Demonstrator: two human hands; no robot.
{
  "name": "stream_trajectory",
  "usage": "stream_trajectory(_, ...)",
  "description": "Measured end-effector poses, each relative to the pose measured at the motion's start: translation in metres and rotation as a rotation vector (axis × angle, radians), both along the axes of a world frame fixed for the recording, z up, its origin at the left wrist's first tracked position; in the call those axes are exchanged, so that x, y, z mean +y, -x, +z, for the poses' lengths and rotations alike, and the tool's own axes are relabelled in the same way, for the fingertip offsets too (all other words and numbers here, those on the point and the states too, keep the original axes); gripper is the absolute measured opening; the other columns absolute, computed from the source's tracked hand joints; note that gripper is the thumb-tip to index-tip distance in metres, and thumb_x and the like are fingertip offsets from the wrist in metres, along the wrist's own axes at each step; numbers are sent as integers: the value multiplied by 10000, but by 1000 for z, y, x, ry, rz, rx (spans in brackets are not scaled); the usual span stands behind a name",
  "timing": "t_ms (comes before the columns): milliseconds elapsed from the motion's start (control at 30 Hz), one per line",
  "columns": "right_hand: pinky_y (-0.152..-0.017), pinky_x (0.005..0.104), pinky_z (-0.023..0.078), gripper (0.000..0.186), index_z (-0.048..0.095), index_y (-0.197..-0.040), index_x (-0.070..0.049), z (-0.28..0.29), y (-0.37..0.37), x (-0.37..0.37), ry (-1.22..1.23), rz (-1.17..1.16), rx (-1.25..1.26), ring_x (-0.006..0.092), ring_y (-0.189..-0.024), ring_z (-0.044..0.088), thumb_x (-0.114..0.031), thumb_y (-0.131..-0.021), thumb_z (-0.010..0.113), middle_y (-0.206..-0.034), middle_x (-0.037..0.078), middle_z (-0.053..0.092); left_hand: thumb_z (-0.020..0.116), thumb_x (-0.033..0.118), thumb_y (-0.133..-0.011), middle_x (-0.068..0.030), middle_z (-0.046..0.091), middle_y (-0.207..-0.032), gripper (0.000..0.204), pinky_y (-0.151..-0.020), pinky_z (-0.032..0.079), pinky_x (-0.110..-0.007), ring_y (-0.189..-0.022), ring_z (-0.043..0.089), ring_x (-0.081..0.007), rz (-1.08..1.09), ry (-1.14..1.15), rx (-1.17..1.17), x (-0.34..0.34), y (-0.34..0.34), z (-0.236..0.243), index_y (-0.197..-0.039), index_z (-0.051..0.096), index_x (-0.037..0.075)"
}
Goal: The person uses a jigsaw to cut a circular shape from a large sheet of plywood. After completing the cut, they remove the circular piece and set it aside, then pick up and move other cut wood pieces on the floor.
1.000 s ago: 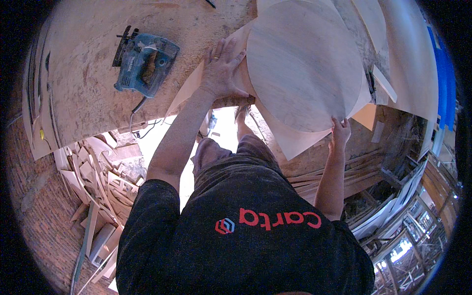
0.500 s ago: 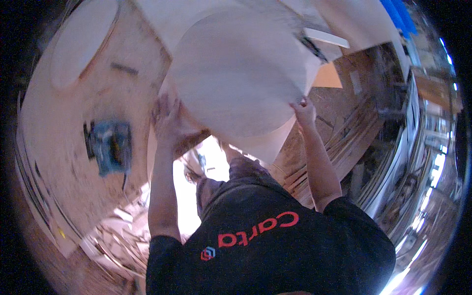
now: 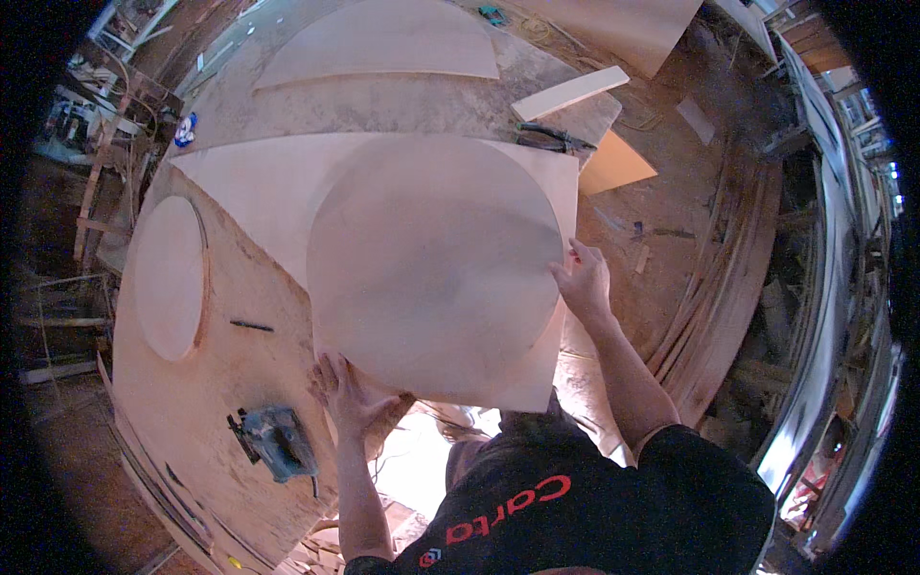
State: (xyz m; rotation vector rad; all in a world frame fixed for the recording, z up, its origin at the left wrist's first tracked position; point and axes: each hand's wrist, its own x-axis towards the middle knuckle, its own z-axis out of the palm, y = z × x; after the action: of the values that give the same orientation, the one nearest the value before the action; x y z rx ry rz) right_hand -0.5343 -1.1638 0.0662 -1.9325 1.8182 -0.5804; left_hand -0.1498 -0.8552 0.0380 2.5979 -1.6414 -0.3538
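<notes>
A large round wooden board (image 3: 431,259) lies on a pale wooden sheet (image 3: 259,192) whose corners show around it. My left hand (image 3: 350,393) rests against the lower left edge of both, fingers stretched and thumb spread along the near edge. At the right edge, my right hand (image 3: 586,283) has its thumb touching the disc's rim and its fingers bent by the sheet's side, with a gap between thumb and forefinger. The undersides of the pieces are hidden.
Left on the workbench (image 3: 259,383) are a blue-grey power tool (image 3: 278,441), a dark thin stick (image 3: 251,326) and a smaller round board (image 3: 168,278). Beyond lie a half-round board (image 3: 383,43), pliers (image 3: 556,139) and a pale strip (image 3: 570,93). Long wooden strips (image 3: 733,287) lie at right.
My view has shifted, so the disc and sheet sit lower in it. My right hand has gone from pinching the sheet's right edge to a looser touch at the disc's rim.
</notes>
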Motion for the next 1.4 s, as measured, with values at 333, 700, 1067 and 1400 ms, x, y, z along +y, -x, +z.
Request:
stream_trajectory(333,-1019,480,473,462,674,-1214,-47,-8,-62,-147,242,349,-228,401,-1185,565,-99,-764,762,-1208,178,663,792,828,-507,-247,38,-1688,1524,-1224,-22,-617,-1560,-7,-439,62,-253,-4,5,-6,2,-1634,95,75)
stream_trajectory(700,-951,447,533,485,667,-1275,-70,-21,-165,-243,-32,707,-207,345,-1016,680,-103,-794,723,-1102,129,738,912,611,-498,-284,-4,-1678,1512,-1233,-4,-608,-1550,-25,-477,27,-191,-10,9,-3,9,-1632,74,65)
stream_trajectory(1067,-955,417,536,461,678,-1261,-72,-22,-163,-246,-161,637,-424,316,-1038,685,-157,-810,727,-1102,133,742,834,752,-521,-286,84,-1670,1399,-1232,86,-614,-1539,75,-492,90,-67,81,8,0,11,-1641,158,258)
stream_trajectory(1400,-1017,372,536,433,674,-1276,-53,-41,-162,-252,-55,725,-197,254,-1121,707,-244,-889,706,-1207,142,728,807,719,-632,-297,117,-1659,1276,-1229,115,-619,-1528,128,-487,329,168,284,15,4,-16,-1623,205,185)
